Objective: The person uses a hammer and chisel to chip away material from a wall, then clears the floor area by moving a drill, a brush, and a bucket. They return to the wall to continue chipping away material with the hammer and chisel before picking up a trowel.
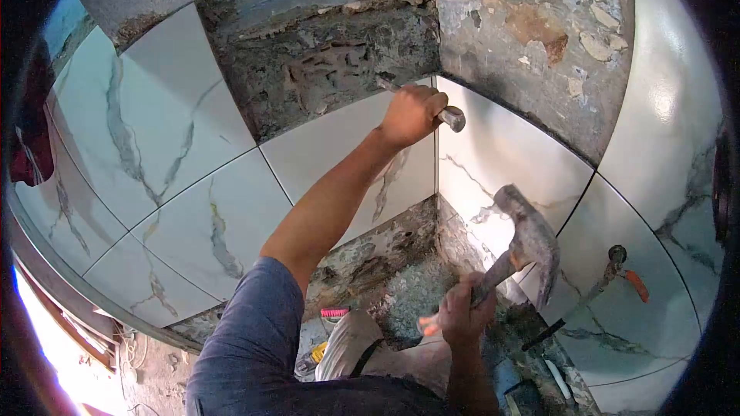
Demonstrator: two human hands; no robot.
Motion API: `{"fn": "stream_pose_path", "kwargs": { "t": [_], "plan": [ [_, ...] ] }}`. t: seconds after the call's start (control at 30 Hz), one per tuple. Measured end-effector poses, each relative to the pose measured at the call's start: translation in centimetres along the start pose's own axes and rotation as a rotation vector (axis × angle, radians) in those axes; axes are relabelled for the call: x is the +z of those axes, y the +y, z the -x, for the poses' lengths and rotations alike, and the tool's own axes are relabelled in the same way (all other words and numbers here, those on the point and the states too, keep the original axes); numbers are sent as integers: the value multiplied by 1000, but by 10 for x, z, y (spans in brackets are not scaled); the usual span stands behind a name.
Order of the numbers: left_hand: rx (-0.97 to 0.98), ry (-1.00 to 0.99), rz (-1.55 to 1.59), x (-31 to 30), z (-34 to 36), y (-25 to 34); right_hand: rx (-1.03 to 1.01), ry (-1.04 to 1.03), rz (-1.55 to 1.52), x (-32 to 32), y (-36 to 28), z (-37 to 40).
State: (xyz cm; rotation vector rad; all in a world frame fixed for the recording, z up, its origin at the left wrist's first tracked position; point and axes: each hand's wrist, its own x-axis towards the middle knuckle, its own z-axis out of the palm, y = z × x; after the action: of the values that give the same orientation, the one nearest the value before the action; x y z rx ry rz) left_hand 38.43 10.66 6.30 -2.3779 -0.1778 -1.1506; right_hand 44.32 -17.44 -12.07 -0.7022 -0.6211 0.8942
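My left hand point(415, 114) is wrapped round a metal chisel point(452, 119). The chisel's far end meets the rough, bare wall patch point(331, 69) just above a white marbled tile point(347, 162), near the corner. Lower and to the right, my right hand point(467, 310) is closed round the handle of a worn claw hammer point(532, 243). The hammer's head is raised, in front of the tiles of the right wall and apart from the chisel.
A pipe with an orange-handled valve point(637, 286) sticks out at the right wall. Rubble point(416, 293) covers the floor in the corner. A pink brush point(334, 313) and a yellow tool point(317, 352) lie by my knee. Dark cloth hangs at the far left.
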Motion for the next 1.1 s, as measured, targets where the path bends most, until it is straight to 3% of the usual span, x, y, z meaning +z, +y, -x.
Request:
{"fn": "stream_pose_path", "kwargs": {
  "t": [0.1, 0.27, 0.33, 0.47, 0.57, 0.77, 0.83, 0.93, 1.0, 1.1],
  "plan": [
    [-5, 9, 20, 3, -1, -5, -127, -17, 102, 11, 5, -27],
    [-24, 63, 24, 1, -3, -2, -136, -4, 40, 33, -10, -44],
    [-62, 54, 61, 2, -3, -1, -276, -42, 36, 37, -18, -47],
    [-56, 78, 41, 5, -4, -1, -371, -40, 66, 42, -36, -46],
    [-15, 113, 63, 7, -5, -3, -508, -32, -37, 49, -47, -46],
    [-36, 114, -5, 7, -7, -3, -581, -46, -120, 53, -39, -59],
    [-49, 115, 23, 7, -8, -4, -481, -36, 36, 33, 28, -92],
    [-52, 95, 33, 5, -8, -5, -75, -126, 368, 52, -3, -93],
    [-33, 123, 23, 9, -11, -8, -209, -30, 297, 44, -5, -95],
    [-88, 81, -23, 10, -9, -6, -551, -64, -40, 43, -25, -83]
  ]
}}
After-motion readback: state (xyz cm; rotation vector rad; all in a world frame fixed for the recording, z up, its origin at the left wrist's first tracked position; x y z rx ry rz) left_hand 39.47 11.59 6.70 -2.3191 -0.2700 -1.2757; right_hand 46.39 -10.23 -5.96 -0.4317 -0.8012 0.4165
